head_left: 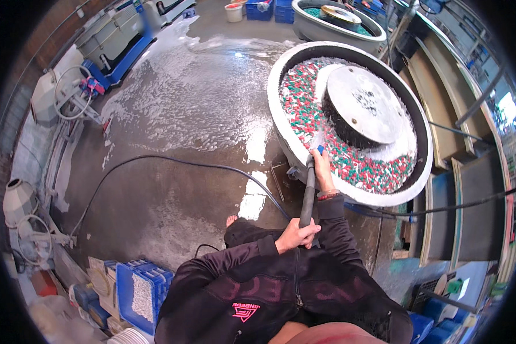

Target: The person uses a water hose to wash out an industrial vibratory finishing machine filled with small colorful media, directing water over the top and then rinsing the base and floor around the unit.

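Note:
My left hand (297,235) is closed round the lower end of a dark spray wand (309,198), close to my waist. Further up, my right hand (323,171) grips the same wand near its blue tip, at the near rim of a big round finishing bowl (276,112). A whitish spray seems to leave the tip toward the bowl. Small red, green and white pieces (378,175) fill the ring-shaped channel, with white foam among them. A flat grey disc (364,103) covers the raised centre. My fingers partly hide the wand's front end.
A black hose (172,159) loops across the wet, foamy floor (200,92). A second round bowl (370,40) stands behind. Blue crates (135,298) with white pieces sit at lower left, tilted grey barrel machines (46,97) along the left, and wooden-edged troughs (436,109) at right.

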{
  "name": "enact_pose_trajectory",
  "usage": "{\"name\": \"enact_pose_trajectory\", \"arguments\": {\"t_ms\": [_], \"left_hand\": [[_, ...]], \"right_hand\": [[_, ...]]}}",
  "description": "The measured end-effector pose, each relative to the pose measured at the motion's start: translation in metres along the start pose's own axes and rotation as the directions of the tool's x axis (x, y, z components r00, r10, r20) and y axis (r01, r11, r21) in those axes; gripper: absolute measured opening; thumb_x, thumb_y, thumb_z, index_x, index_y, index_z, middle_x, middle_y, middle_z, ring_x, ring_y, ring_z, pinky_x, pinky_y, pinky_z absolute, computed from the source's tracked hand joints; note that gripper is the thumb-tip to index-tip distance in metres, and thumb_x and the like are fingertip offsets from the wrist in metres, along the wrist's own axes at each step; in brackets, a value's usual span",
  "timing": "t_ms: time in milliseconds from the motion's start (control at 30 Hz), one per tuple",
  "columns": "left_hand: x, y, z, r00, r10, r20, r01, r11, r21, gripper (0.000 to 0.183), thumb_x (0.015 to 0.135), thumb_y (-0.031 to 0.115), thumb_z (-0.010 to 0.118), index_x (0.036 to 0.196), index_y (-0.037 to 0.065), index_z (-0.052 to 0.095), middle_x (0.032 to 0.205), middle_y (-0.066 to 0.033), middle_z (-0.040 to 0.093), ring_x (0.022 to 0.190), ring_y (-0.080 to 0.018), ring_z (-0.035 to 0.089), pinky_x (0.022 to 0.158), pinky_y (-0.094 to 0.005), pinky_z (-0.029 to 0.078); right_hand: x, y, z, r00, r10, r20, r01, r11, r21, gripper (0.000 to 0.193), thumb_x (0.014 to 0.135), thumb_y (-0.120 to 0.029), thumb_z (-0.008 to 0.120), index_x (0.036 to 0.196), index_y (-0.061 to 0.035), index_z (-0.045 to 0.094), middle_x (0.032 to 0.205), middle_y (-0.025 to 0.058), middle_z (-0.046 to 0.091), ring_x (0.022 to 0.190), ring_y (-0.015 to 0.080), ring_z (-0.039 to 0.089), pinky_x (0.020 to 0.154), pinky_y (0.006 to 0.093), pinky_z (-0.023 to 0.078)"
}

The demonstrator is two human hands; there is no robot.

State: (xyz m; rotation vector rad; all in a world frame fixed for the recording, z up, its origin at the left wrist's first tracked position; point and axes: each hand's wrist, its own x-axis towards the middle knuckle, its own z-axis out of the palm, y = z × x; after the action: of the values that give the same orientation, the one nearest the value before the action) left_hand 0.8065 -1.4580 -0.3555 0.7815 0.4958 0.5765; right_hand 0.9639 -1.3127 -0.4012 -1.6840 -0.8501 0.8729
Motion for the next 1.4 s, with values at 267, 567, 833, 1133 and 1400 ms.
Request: {"name": "enact_pose_trajectory", "arguments": {"t_ms": [267,567,833,1133,1400], "left_hand": [[0.004,0.044,-0.05,0.999,0.015,0.031,-0.016,1.0,0.025,0.028,0.085,0.011,0.052,0.06,0.007,0.04,0.043,0.0003,0.037,0.037,-0.0097,0.04,0.041,-0.0257,0.039],[0.01,0.1,-0.138,0.992,-0.004,0.129,0.005,1.0,-0.004,0.026,0.082,0.013,0.056,0.06,0.006,0.043,0.043,0.0004,0.039,0.037,-0.0077,0.037,0.039,-0.0247,0.036],[0.003,0.143,-0.196,0.966,-0.083,0.245,0.071,0.996,0.059,0.028,0.085,0.01,0.052,0.06,0.007,0.04,0.042,0.0005,0.036,0.037,-0.0085,0.036,0.039,-0.0246,0.033],[-0.004,0.172,-0.241,0.962,-0.092,0.257,0.089,0.996,0.021,0.03,0.085,0.008,0.051,0.058,0.007,0.037,0.042,-0.0009,0.037,0.036,-0.0105,0.038,0.04,-0.0261,0.037],[-0.01,0.192,-0.253,0.978,-0.09,0.186,0.103,0.993,-0.062,0.028,0.084,0.011,0.053,0.06,0.007,0.039,0.042,-0.0005,0.035,0.035,-0.0105,0.038,0.04,-0.0261,0.039]], "right_hand": [[0.03,-0.043,0.053,0.988,-0.154,0.012,0.15,0.976,0.158,0.022,0.077,-0.025,0.055,0.086,-0.0066,0.047,0.07,0.0015,0.046,0.054,0.0107,0.046,0.045,0.0251,0.041],[0.063,-0.059,0.12,0.963,-0.229,-0.143,0.226,0.974,-0.037,0.028,0.077,-0.029,0.058,0.087,-0.0044,0.048,0.073,0.0028,0.046,0.063,0.0108,0.044,0.056,0.027,0.04],[0.051,-0.094,0.164,0.955,-0.183,-0.233,0.181,0.983,-0.031,0.032,0.077,-0.03,0.058,0.092,-0.003,0.048,0.082,0.0044,0.049,0.074,0.013,0.045,0.068,0.0279,0.038],[0.055,-0.112,0.215,0.93,-0.247,-0.274,0.22,0.967,-0.126,0.044,0.076,-0.033,0.057,0.096,0.0035,0.045,0.087,0.0162,0.05,0.081,0.0261,0.048,0.076,0.0363,0.038],[0.084,-0.077,0.231,0.961,-0.146,-0.234,0.12,0.985,-0.12,0.05,0.076,-0.039,0.057,0.098,0.0052,0.048,0.087,0.0184,0.054,0.082,0.0278,0.052,0.076,0.0359,0.04]]}}
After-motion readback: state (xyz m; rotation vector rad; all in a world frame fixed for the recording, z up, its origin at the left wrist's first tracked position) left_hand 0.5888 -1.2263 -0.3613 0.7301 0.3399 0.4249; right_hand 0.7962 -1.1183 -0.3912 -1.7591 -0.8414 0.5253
